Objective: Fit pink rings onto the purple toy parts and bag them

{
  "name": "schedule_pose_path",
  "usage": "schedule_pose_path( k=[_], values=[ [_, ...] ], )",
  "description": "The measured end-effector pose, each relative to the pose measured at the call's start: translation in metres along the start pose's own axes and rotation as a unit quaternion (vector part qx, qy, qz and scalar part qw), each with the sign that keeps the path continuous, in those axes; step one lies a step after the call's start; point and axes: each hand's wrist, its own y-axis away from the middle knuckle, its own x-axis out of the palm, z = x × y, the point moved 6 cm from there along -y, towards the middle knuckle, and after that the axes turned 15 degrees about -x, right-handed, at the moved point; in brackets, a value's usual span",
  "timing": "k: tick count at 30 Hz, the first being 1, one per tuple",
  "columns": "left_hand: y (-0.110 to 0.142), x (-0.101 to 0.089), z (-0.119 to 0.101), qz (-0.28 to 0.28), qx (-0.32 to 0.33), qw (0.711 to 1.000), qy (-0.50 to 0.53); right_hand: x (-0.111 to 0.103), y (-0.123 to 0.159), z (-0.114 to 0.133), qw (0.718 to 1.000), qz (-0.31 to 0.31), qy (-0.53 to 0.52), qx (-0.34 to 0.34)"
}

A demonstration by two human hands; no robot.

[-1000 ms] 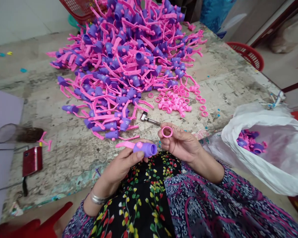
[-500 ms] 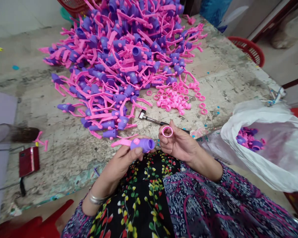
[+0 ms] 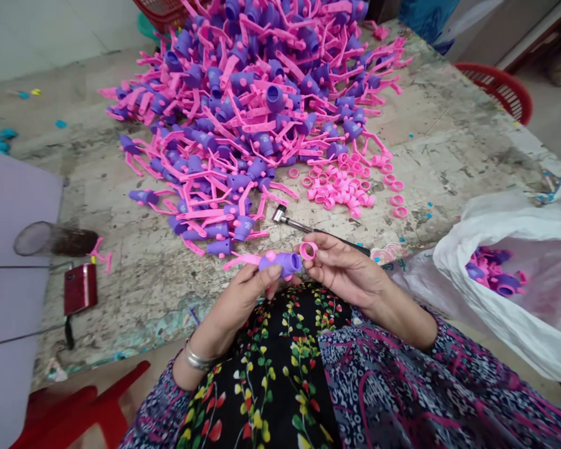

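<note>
Right hand (image 3: 341,269) pinching pink plastic ring (image 3: 308,251), now brought up to purple plastic tube (image 3: 283,264), gripped in left hand (image 3: 240,299)

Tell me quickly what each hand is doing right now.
Left hand: closed, holding a purple and pink plastic part.
Right hand: closed, pinching a pink plastic ring.

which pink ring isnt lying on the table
The pink plastic ring pinched in the right hand, held up in the air; the other rings all lie on the worktop, most of them heaped.
</note>
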Motion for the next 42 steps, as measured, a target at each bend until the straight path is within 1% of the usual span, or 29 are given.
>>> schedule_pose_path(
  k=[4, 9, 16, 21, 23, 27, 32, 36, 42],
  values=[
    [-0.001, 0.002, -0.002, 0.005, -0.011, 1.000, 0.007, 0.002, 0.002, 0.001, 1.000, 0.008, 0.023, 0.000],
    [0.000, 0.002, -0.001, -0.003, -0.025, 1.000, 0.003, 0.002, 0.003, 0.000, 0.998, 0.005, 0.055, -0.006],
    [-0.001, 0.003, 0.003, 0.020, -0.023, 1.000, 0.008, -0.003, 0.003, -0.004, 0.998, -0.011, 0.056, 0.006],
    [-0.001, 0.000, 0.005, -0.010, -0.046, 0.998, 0.052, -0.004, 0.003, -0.005, 0.998, -0.012, 0.057, 0.002],
    [-0.001, -0.001, 0.005, -0.017, -0.046, 0.997, 0.065, -0.005, 0.003, -0.006, 0.998, -0.012, 0.056, 0.005],
    [0.000, -0.003, 0.002, -0.030, -0.037, 0.997, 0.060, -0.008, 0.002, -0.008, 0.998, -0.012, 0.060, 0.013],
    [0.000, 0.003, -0.003, -0.005, -0.036, 0.999, 0.024, -0.012, 0.000, -0.009, 0.998, -0.015, 0.065, 0.005],
    [-0.002, 0.006, -0.003, 0.008, -0.042, 0.999, 0.011, -0.015, 0.001, -0.009, 0.998, -0.029, 0.060, 0.012],
    [-0.004, 0.005, 0.002, 0.009, -0.056, 0.998, 0.010, -0.014, 0.001, -0.010, 0.998, -0.012, 0.052, 0.026]
  ],
)
